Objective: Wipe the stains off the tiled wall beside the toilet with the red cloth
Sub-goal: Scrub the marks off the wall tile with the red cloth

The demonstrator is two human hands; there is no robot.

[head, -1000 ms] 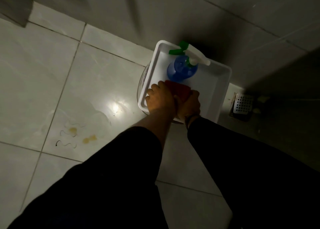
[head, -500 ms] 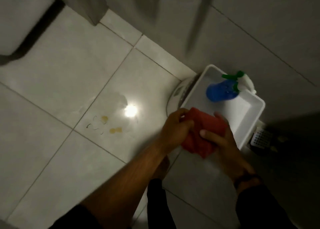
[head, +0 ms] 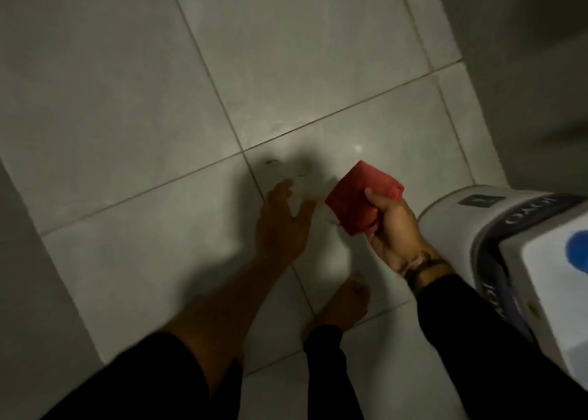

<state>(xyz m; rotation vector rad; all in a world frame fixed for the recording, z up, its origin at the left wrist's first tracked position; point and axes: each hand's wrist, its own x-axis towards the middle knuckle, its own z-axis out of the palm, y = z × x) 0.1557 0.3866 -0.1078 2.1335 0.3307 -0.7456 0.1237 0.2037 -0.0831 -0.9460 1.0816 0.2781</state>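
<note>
Right hand (head: 393,225) clenched on folded red cloth (head: 359,197), held above floor tiles (head: 127,101), w/ wristband at cuff. Left hand (head: 283,219) empty, fingers spread, just left of cloth, not touching. Bare foot (head: 345,305) on floor below. White tub (head: 553,295) on bucket (head: 471,216) at right edge.

Inverted lettering, apparently "LOYO", on white bucket (head: 496,209), dark label unreadable
</note>
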